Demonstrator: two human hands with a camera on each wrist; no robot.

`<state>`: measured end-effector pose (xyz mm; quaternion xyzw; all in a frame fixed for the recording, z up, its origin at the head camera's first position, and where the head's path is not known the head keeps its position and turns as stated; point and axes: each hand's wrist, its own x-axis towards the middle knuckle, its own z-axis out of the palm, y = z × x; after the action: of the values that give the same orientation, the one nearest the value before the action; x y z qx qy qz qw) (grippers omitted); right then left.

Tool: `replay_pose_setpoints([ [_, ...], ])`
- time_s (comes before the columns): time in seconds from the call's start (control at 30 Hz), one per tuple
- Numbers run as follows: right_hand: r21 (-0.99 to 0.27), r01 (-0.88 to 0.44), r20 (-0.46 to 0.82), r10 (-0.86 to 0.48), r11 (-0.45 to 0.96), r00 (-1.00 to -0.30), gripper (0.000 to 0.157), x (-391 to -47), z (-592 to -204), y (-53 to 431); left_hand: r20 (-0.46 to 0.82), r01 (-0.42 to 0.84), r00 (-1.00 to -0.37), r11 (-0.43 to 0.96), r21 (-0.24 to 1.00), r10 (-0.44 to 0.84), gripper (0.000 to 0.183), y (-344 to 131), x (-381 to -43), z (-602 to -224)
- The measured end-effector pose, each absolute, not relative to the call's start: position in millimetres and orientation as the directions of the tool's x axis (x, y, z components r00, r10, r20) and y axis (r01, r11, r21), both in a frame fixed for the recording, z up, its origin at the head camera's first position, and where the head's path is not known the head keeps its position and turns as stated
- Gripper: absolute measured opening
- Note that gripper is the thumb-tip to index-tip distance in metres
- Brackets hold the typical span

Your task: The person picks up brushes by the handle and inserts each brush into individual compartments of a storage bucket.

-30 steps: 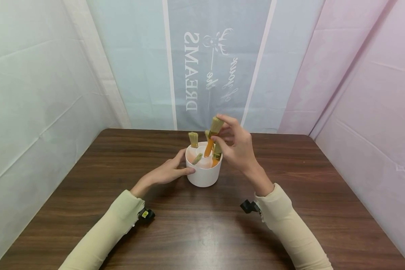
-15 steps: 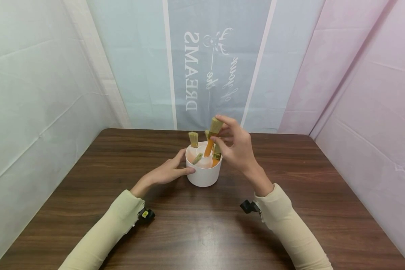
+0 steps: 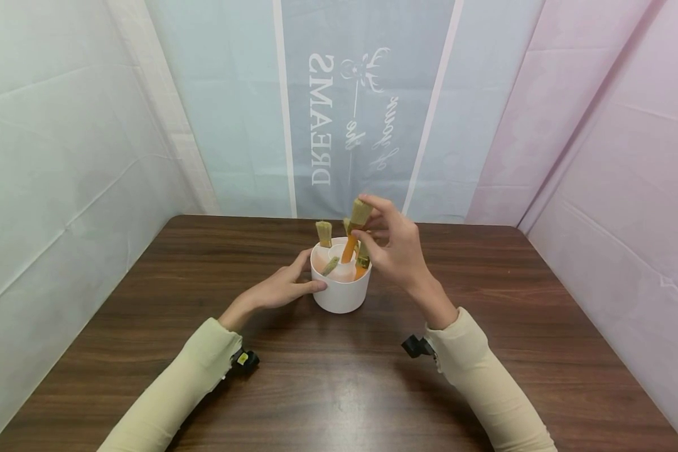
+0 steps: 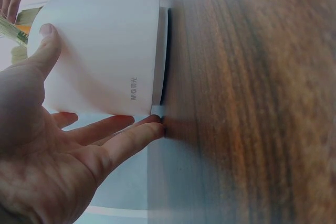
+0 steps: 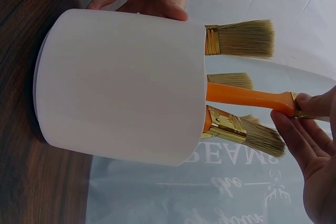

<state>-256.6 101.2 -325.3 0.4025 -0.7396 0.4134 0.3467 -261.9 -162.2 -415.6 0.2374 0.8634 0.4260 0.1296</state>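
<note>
A white round desk organizer (image 3: 340,296) stands upright at the table's far middle, with several paintbrushes in it, bristles up. My left hand (image 3: 282,287) rests against its left side, thumb on the front wall and fairly straight fingers beside it. With thumb and fingers my right hand (image 3: 398,245) pinches a paintbrush (image 3: 348,248) near its bristles; in the right wrist view its orange handle runs down into the organizer. One brush (image 3: 324,233) stands at the back left, a small one (image 3: 330,266) leans in front, and another (image 3: 363,256) leans at the right, partly hidden by my right hand.
The dark wooden table (image 3: 339,389) ends just behind the organizer, where a grey-blue cloth (image 3: 367,113) with mirrored lettering hangs. Pale cloth walls (image 3: 62,188) close off both sides.
The right hand and the pinched paintbrush have shifted very slightly down and left. The left hand and the organizer have stayed where they were.
</note>
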Motion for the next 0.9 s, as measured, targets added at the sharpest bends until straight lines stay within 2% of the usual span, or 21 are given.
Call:
replay_pose_setpoints([
  [0.6,-0.287,-0.887,0.84,-0.35,0.361,-0.414,0.057,-254.3,-325.4,98.1,-0.021,0.297,-0.854,0.521,0.8,0.519,0.089,-162.5,-259.9,-415.3],
  [0.9,-0.286,-0.875,0.821,-0.37,0.39,-0.434,0.057,-251.9,-326.4,98.1,-0.019,0.299,-0.852,0.516,0.803,0.522,0.086,-161.8,-259.4,-414.5],
])
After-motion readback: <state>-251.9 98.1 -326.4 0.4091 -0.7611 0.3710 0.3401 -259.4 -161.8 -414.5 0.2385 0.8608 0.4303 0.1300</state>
